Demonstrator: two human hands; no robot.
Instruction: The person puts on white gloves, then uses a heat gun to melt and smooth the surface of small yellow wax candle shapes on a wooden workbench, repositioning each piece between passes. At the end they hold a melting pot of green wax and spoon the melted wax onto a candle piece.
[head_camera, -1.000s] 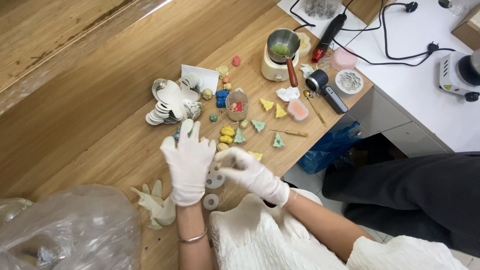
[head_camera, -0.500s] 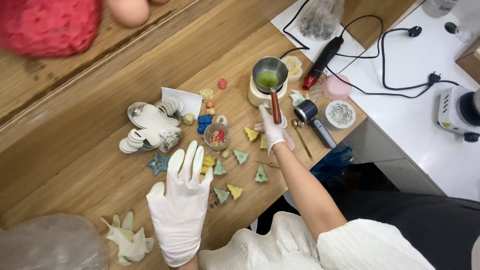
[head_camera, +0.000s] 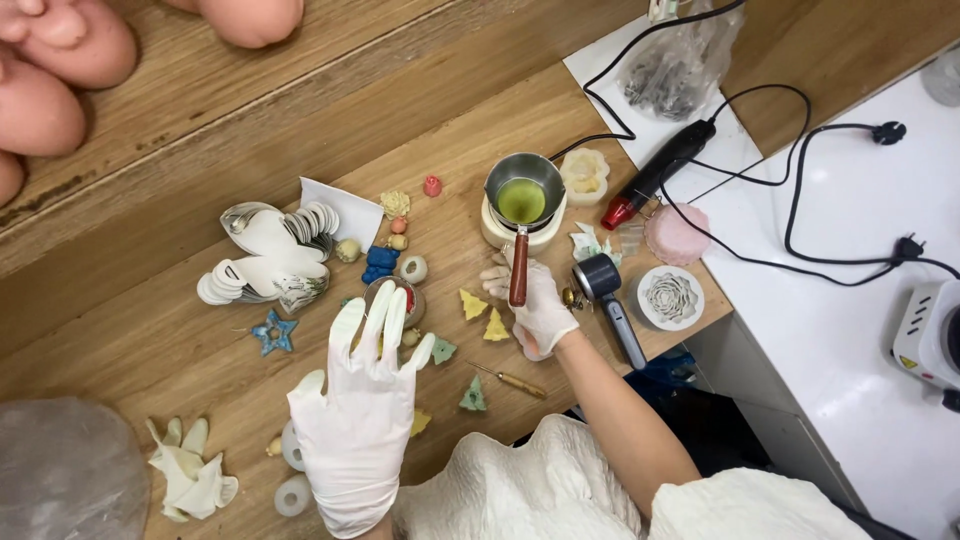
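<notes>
A small steel pot (head_camera: 523, 196) holding green liquid sits on a cream warmer (head_camera: 497, 232) near the bench's (head_camera: 130, 330) far right corner. The gloved right hand (head_camera: 537, 306) is closed around its reddish wooden handle (head_camera: 518, 268). The left hand (head_camera: 362, 405), fingers spread, hovers over small coloured shapes near a little bowl (head_camera: 392, 298).

Both hands, the left hand (head_camera: 355, 420) and the right hand (head_camera: 535, 305), wear thin white rubbery gloves with a matt, slightly creased surface. The small pot (head_camera: 524, 190) is shiny bare metal with a glossy reddish wooden handle (head_camera: 518, 268). The counter (head_camera: 200, 390) is matt, grained wood, and the sleeves (head_camera: 540, 490) are white crinkled cloth.
</notes>
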